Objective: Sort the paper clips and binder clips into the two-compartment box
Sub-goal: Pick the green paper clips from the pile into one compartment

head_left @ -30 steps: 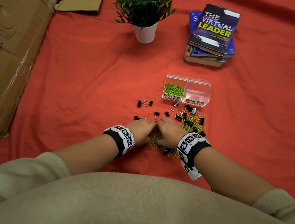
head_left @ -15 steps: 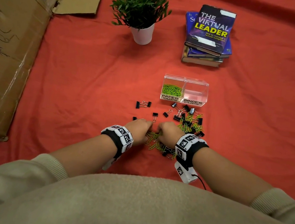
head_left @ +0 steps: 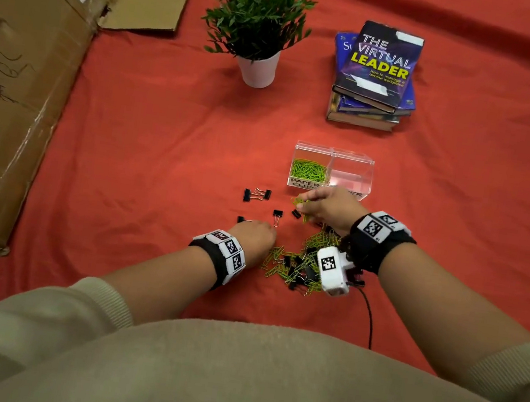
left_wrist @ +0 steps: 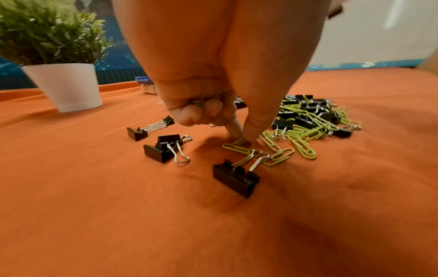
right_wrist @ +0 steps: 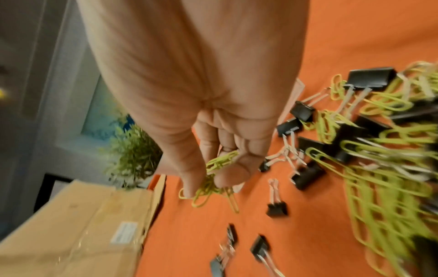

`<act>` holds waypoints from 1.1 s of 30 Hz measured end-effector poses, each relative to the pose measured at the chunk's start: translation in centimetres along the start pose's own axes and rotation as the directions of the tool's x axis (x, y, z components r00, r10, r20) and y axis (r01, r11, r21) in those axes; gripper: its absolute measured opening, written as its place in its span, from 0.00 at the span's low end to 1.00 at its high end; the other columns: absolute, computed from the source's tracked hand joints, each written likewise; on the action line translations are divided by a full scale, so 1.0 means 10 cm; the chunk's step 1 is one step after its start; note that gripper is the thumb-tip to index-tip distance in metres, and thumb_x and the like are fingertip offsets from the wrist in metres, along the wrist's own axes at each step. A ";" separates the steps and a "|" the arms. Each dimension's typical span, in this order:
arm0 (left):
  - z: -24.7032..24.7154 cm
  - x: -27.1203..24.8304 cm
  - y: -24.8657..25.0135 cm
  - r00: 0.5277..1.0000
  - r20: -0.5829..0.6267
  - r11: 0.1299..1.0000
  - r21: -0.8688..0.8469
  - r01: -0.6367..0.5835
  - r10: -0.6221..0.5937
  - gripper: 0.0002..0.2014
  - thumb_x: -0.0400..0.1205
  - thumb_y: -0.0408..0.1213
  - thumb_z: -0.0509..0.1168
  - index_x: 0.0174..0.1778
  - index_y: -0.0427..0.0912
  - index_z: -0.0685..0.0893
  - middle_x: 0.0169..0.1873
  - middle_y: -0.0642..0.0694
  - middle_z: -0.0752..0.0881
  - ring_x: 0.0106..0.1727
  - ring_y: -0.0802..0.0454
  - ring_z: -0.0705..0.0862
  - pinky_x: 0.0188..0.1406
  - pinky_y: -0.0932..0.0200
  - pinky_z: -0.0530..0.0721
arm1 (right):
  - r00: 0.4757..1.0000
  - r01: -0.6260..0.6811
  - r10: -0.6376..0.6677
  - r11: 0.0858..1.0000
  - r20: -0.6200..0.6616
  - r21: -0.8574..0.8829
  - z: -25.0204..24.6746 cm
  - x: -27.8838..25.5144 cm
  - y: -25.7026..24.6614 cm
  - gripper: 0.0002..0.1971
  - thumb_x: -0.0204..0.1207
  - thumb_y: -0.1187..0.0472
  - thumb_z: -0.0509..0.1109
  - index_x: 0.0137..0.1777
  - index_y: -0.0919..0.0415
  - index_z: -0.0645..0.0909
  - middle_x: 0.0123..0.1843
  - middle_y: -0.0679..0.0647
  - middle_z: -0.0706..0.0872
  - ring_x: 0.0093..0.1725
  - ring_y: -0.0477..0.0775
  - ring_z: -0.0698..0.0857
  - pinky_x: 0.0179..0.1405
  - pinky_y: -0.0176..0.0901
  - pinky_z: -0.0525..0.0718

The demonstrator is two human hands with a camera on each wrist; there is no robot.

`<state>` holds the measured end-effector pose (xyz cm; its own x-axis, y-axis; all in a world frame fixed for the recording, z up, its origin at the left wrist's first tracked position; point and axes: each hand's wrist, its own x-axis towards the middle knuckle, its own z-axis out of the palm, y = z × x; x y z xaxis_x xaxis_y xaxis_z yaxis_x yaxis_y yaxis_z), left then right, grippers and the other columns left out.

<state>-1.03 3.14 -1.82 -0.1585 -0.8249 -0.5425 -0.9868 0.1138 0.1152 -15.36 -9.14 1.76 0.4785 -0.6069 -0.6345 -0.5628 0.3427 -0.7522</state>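
Note:
A clear two-compartment box (head_left: 332, 171) stands on the red cloth; its left half holds green paper clips (head_left: 308, 170), its right half looks bare. My right hand (head_left: 325, 207) hangs just in front of the box and grips a bunch of green paper clips (right_wrist: 213, 178). My left hand (head_left: 257, 234) is down on the cloth, thumb and forefinger pinching a green paper clip (left_wrist: 240, 141), with more green showing inside its curled fingers. A mixed pile of paper clips and black binder clips (head_left: 299, 260) lies between my wrists. Loose binder clips (head_left: 256, 194) lie to the left.
A potted plant (head_left: 258, 29) and a stack of books (head_left: 374, 76) stand behind the box. Flattened cardboard (head_left: 18, 81) covers the left side. A cable (head_left: 368, 317) trails from my right wrist camera.
My right hand has lifted off the pile with a bunch of paper clips and moved forward toward the box. The left hand stays low at the pile's left edge.

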 end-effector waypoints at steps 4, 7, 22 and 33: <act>0.01 0.02 0.03 1.000 0.010 1.000 -0.005 -0.013 0.013 0.16 0.83 0.36 0.58 0.65 0.33 0.74 0.63 0.36 0.80 0.65 0.38 0.79 0.62 0.46 0.77 | 0.995 0.041 -0.035 0.997 -0.094 0.066 -0.22 0.10 -0.28 0.05 0.69 0.65 0.77 0.43 0.58 0.84 0.47 0.57 0.89 0.42 0.55 0.85 0.51 0.48 0.85; 0.00 0.01 0.01 0.998 0.032 0.987 -0.154 0.050 -0.046 0.17 0.82 0.36 0.59 0.64 0.32 0.73 0.62 0.35 0.78 0.62 0.37 0.79 0.59 0.45 0.78 | 0.964 0.099 -0.109 0.994 -0.244 -0.053 -0.27 0.26 -0.47 0.05 0.72 0.67 0.75 0.43 0.60 0.82 0.38 0.52 0.85 0.33 0.48 0.82 0.36 0.38 0.83; -0.84 0.40 -0.14 0.966 -0.201 0.847 -0.531 0.034 -0.164 0.07 0.82 0.34 0.58 0.51 0.35 0.77 0.45 0.37 0.84 0.41 0.45 0.79 0.38 0.56 0.73 | 0.864 0.199 -0.403 0.824 -0.301 -0.531 -0.20 0.12 -0.12 0.08 0.77 0.67 0.64 0.49 0.61 0.84 0.45 0.55 0.87 0.39 0.49 0.83 0.40 0.37 0.80; -1.11 0.96 -0.11 0.972 -0.185 0.942 -0.326 0.075 -0.142 0.16 0.82 0.25 0.55 0.66 0.34 0.77 0.64 0.35 0.80 0.62 0.39 0.81 0.57 0.51 0.79 | 0.946 0.322 -0.207 0.494 0.250 -0.808 0.31 -0.32 0.62 0.17 0.72 0.48 0.73 0.55 0.57 0.81 0.53 0.53 0.78 0.58 0.52 0.70 0.56 0.47 0.75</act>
<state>-1.07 -11.05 2.06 -0.0080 -0.9208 -0.3900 -0.9308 -0.1356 0.3393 -18.25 -2.87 -1.40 0.7379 -0.4655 -0.4887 -0.6682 -0.6057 -0.4321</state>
